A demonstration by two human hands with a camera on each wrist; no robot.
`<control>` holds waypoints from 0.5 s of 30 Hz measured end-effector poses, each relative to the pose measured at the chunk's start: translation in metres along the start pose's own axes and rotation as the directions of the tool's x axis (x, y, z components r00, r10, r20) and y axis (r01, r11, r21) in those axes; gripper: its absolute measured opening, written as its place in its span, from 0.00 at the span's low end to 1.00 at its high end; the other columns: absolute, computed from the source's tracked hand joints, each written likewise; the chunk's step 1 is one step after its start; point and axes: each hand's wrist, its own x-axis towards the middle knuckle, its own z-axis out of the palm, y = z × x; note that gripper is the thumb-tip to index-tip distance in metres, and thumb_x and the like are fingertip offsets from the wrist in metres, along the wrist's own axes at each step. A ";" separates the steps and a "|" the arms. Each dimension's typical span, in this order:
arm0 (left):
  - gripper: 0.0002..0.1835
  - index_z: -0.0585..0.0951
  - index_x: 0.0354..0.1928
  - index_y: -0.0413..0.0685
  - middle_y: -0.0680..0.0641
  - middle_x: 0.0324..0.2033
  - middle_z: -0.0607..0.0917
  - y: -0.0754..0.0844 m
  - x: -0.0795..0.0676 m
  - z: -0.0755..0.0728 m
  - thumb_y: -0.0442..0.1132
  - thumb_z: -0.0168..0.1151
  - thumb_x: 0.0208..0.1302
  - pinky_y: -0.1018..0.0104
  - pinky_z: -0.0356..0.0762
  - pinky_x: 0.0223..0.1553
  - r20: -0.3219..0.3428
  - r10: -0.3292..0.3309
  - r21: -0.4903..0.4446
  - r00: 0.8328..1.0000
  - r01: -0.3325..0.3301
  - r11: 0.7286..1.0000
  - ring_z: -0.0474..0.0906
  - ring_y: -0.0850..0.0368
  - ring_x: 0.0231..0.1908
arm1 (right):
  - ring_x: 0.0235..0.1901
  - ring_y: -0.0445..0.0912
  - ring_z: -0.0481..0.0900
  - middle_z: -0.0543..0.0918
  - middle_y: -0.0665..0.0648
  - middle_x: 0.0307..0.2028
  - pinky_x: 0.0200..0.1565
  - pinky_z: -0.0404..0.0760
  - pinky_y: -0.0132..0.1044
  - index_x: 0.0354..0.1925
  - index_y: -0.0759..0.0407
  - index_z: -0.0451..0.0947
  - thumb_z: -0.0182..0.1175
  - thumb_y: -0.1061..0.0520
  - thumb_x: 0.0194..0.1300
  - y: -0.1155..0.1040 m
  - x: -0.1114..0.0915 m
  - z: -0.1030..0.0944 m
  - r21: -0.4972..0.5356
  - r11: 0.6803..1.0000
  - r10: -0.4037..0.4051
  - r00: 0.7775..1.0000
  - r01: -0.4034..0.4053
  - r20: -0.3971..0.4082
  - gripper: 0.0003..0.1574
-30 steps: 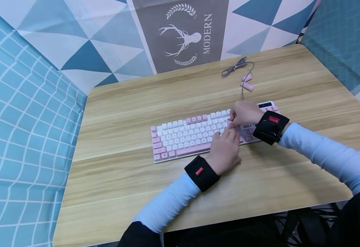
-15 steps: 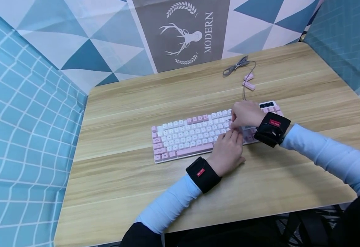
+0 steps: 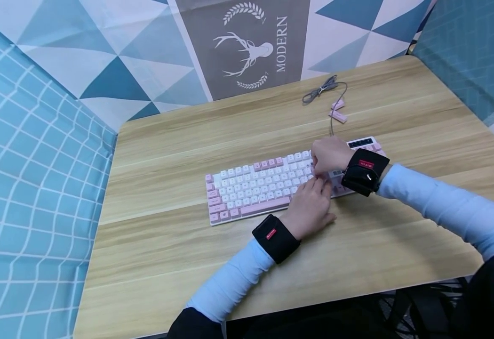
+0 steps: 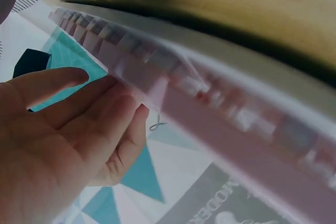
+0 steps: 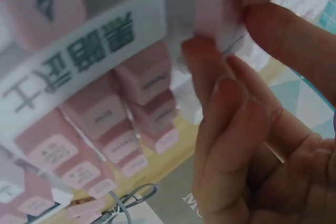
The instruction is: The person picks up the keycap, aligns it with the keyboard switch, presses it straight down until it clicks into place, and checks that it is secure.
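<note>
A white and pink keyboard point(image 3: 264, 186) lies on the table. Across its right part bends my right hand point(image 3: 331, 154), and in the right wrist view its thumb and fingertips pinch a pink keycap point(image 5: 215, 6) beside the strip of printed characters point(image 5: 79, 51). From the front edge, my left hand point(image 3: 310, 205) reaches in with fingers extended, its fingertips close to those of the right hand. In the left wrist view the left fingers point(image 4: 100, 108) touch the pink keys along the keyboard's side. The hands cover some of the keys between them.
A grey cable point(image 3: 331, 125) runs from the keyboard's back to a tied coil point(image 3: 321, 89). Beside it lie two loose pink pieces, one nearer point(image 3: 338, 117) and one farther point(image 3: 338, 104). Patterned cloth point(image 3: 247, 47) stands behind the wooden table point(image 3: 158, 188).
The left hand has shifted slightly right along the keyboard. The right wrist has moved a little left while its fingers stay at nearly the same spot.
</note>
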 end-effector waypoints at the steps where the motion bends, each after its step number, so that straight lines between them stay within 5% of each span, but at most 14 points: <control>1: 0.42 0.65 0.60 0.38 0.44 0.52 0.74 -0.001 0.001 0.000 0.63 0.56 0.51 0.63 0.72 0.49 -0.001 0.007 -0.008 1.000 -0.007 1.000 0.66 0.53 0.49 | 0.23 0.48 0.71 0.79 0.53 0.17 0.26 0.73 0.45 0.11 0.54 0.75 0.64 0.56 0.34 0.000 0.000 0.000 0.001 1.000 -0.005 1.000 0.005 0.005 0.07; 8: 0.43 0.65 0.60 0.35 0.44 0.50 0.75 -0.002 0.004 0.001 0.62 0.56 0.51 0.65 0.72 0.50 0.003 0.037 -0.029 0.999 -0.037 0.999 0.67 0.54 0.49 | 0.24 0.48 0.71 0.79 0.53 0.17 0.27 0.72 0.44 0.10 0.56 0.76 0.66 0.56 0.33 0.003 -0.002 0.001 0.027 1.000 -0.003 1.000 0.003 0.013 0.08; 15: 0.43 0.66 0.60 0.37 0.45 0.51 0.76 -0.001 0.004 0.000 0.63 0.56 0.50 0.63 0.74 0.44 0.007 -0.006 0.020 1.000 0.006 1.000 0.68 0.54 0.47 | 0.22 0.47 0.70 0.79 0.53 0.15 0.27 0.70 0.43 0.10 0.57 0.77 0.64 0.59 0.36 0.001 -0.002 0.003 0.055 0.998 -0.015 1.000 0.015 0.004 0.07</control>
